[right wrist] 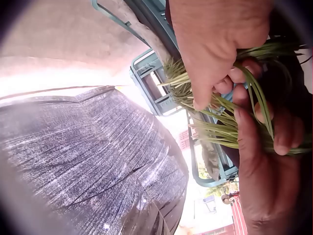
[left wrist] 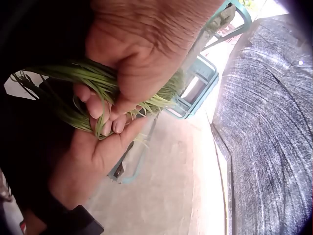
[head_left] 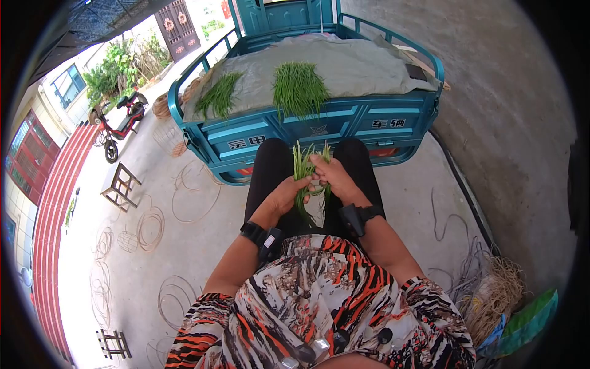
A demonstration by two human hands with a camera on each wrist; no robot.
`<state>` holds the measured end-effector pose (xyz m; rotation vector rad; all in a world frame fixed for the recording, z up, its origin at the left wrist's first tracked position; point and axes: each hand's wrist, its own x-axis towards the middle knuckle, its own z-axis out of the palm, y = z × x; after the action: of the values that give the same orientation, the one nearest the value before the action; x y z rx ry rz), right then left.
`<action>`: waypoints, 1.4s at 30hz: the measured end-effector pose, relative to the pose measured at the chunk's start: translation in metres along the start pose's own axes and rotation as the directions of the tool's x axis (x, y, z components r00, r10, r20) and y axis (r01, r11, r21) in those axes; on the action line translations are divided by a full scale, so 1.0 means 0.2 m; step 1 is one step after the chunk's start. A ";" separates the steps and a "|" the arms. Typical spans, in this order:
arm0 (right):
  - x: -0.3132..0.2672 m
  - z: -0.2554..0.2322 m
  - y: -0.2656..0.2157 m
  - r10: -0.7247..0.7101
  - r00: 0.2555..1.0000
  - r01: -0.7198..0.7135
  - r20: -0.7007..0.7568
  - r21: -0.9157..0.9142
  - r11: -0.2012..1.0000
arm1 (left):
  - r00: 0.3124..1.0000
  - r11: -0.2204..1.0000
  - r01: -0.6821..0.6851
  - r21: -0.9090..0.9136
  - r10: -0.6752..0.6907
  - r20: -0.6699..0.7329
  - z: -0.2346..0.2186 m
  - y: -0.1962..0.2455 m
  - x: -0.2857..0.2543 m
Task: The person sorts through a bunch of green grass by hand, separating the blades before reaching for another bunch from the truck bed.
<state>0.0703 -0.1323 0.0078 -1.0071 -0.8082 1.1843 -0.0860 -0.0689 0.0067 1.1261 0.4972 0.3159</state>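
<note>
Both hands work close together above the lap. My left hand [head_left: 287,193] grips a bunch of chives [head_left: 301,162], long thin green leaves with pale ends. My right hand [head_left: 336,175] holds more chives [head_left: 326,149] beside it, the fingertips of both hands almost meeting. In the left wrist view, several blades loop over the fingers [left wrist: 96,108] of the right hand. The right wrist view has the left hand [right wrist: 266,181] below, its thumb along the chives [right wrist: 220,129], and pale ends fanning out between the hands.
A teal three-wheeled cart [head_left: 319,126] stands in front, covered by a grey tarp [head_left: 258,67]. On it lie a large chive pile [head_left: 300,89] and a smaller one [head_left: 219,95]. Wooden stools [head_left: 121,186], wire coils [head_left: 150,226] and a red scooter [head_left: 121,123] are at left; dry straw [head_left: 498,295] at right.
</note>
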 end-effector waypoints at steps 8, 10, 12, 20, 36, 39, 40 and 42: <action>0.03 -0.03 0.06 -0.031 0.999 0.031 -0.008 -0.014 0.999 | 0.999 0.999 -0.038 0.015 0.039 -0.023 0.01 0.01 -0.01; 0.04 -0.03 0.08 -0.063 0.996 0.062 -0.055 -0.020 0.998 | 0.998 0.999 -0.044 0.002 0.044 -0.044 0.02 0.01 -0.01; 0.05 -0.03 0.08 -0.060 0.996 0.058 -0.066 -0.032 0.998 | 0.997 0.999 -0.039 -0.014 0.038 -0.064 0.01 0.01 -0.01; 0.04 -0.04 0.07 -0.092 0.990 0.082 -0.108 -0.096 0.992 | 0.988 0.993 -0.107 -0.050 0.101 -0.113 -0.03 -0.04 0.03; 0.03 -0.10 -0.01 -0.043 0.999 0.052 -0.031 0.481 0.875 | 0.996 0.990 -0.083 -0.116 0.085 0.012 -0.01 -0.02 0.02; -0.01 -0.04 -0.06 0.002 0.999 0.016 -0.048 0.354 0.935 | 1.000 0.994 -0.017 -0.108 0.019 0.016 0.00 -0.01 0.01; -0.02 -0.04 -0.06 0.014 0.999 -0.001 -0.040 0.311 0.950 | 0.999 0.996 -0.014 -0.085 0.018 0.037 0.01 0.00 0.00; -0.01 -0.05 -0.04 0.023 0.999 -0.016 -0.024 0.253 0.967 | 0.997 0.999 -0.009 -0.039 0.012 0.077 0.02 0.01 0.00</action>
<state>0.0814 -0.1372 0.0120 -0.8203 -0.6086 1.2530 -0.0842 -0.0711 0.0104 1.0992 0.4157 0.2892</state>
